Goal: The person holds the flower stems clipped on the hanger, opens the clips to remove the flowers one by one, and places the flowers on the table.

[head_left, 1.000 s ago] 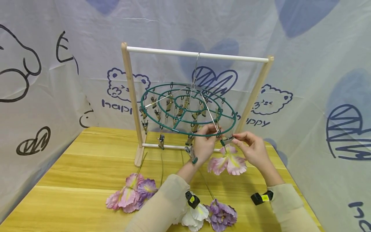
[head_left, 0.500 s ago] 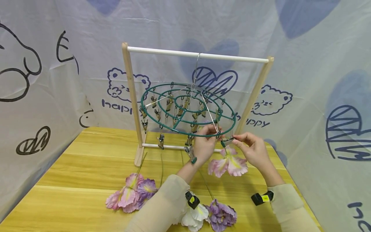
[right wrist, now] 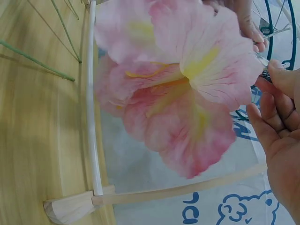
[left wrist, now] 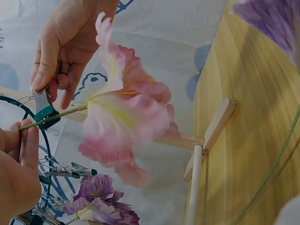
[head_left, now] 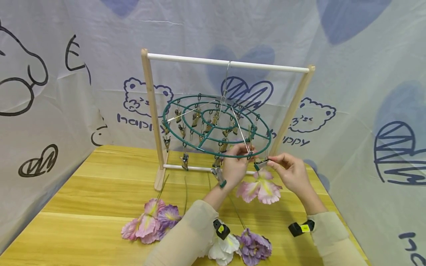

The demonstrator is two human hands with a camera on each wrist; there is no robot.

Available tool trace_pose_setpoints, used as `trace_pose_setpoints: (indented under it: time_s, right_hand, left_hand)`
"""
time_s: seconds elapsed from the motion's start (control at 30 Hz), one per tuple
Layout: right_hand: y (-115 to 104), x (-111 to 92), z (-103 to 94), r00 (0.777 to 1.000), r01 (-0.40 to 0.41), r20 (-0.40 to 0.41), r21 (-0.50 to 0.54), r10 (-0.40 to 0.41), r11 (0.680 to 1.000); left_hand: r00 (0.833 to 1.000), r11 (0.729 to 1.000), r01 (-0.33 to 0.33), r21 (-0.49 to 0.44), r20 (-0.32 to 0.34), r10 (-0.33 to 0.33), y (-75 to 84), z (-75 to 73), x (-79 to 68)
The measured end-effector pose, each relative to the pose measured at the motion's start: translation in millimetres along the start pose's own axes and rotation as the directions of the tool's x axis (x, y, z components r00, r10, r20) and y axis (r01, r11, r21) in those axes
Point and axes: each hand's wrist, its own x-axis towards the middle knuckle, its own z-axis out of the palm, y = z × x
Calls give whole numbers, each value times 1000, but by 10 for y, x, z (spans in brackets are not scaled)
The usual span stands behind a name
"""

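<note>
In the head view, a pink artificial flower (head_left: 261, 190) with yellow streaks hangs head-down at the right front of a round green clip hanger (head_left: 201, 148). My left hand (head_left: 234, 168), under the hanger's rim, pinches its thin green stem (left wrist: 70, 111) between thumb and fingers. The right hand (head_left: 289, 171) pinches the handles of a metal clip (left wrist: 43, 101) with green tips. Those tips lie right at the stem, just above the petals. Seen from the right wrist, the petals hide part of both hands.
The hanger hooks on the white rail (head_left: 266, 65) of a wooden stand (head_left: 153, 96). Several other clips dangle from its rings. Another purple flower (left wrist: 101, 201) is behind. Pink (head_left: 146, 223), purple (head_left: 255, 245) and white flowers (head_left: 223, 249) lie on the wooden table (head_left: 83, 207).
The pink flower has dipped slightly and swung a little left. The clip has tilted a bit in the right hand. Both hands stay almost where they were.
</note>
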Motion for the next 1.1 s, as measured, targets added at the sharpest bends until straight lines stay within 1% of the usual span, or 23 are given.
trace_pose_setpoints:
  time_s: [0.1, 0.23, 0.33, 0.47, 0.63, 0.77, 0.9, 1.0, 1.1]
  right_hand:
    - [5, -8, -1, 1000, 5, -3, 7, -5, 1000]
    - [2, -18, 1, 1000, -4, 4, 32, 4, 999]
    - [6, -24, -3, 1000, -13, 7, 57, 12, 998]
    - [21, -28, -11, 1000, -23, -6, 78, 24, 997]
    - [32, -25, -25, 999, -32, -20, 75, 34, 997]
    - [31, -26, -33, 999, -33, -23, 81, 35, 996]
    - [30, -29, -34, 999, -36, -27, 80, 38, 996]
    - [27, -27, -35, 999, -44, -27, 71, 46, 997]
    - [23, -23, -39, 999, -48, -23, 61, 49, 997]
  left_hand:
    - [1000, 1000, 10, 3, -5, -9, 7, 3, 1]
    - [1000, 1000, -15, -6, -4, 15, 6, -8, -6]
    - [1000, 1000, -21, -2, -9, 21, -8, -11, -14]
    - [1000, 1000, 7, 6, -20, -7, -23, -9, -43]
    - [998, 998, 66, -13, -15, -66, -24, -1, -74]
    - [997, 997, 72, 13, -7, -72, -15, 3, -92]
    - [997, 997, 73, 11, -5, -73, -18, 3, -114]
    - [996, 996, 90, 9, -11, -90, -15, 5, -131]
    - [994, 994, 106, 24, -39, -105, -20, 9, -136]
